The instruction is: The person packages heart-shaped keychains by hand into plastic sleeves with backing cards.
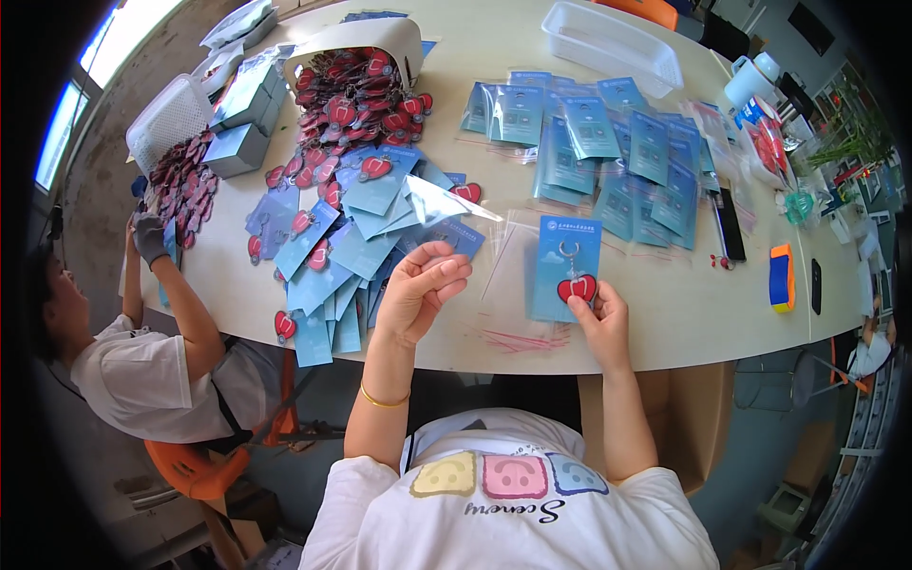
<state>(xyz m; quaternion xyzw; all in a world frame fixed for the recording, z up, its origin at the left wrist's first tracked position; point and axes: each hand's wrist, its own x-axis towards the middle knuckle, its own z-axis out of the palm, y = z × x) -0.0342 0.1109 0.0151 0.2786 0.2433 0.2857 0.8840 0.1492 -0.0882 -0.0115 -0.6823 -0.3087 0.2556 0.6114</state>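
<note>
My right hand point(608, 328) pinches the lower right of a blue card point(556, 237). A red heart-shaped keychain point(577, 288) with a metal ring lies against the card's front under my thumb. To the left, my left hand point(427, 290) is raised with fingers curled and thumb pressed in. Just above its fingertips a clear plastic bag point(446, 204) catches the light and appears to be held there. Blue cards point(366, 252), some with red keychains on them, lie in a loose heap beside my left hand. Flat clear bags point(508, 266) lie between my hands.
Bagged blue cards point(622, 152) are piled at the back right. A tipped white bin point(404, 43) spills red keychains point(347, 114). A clear tray point(613, 43), a black phone point(729, 223) and a blue-orange roll point(781, 277) sit farther off. Another person point(180, 351) works at the left.
</note>
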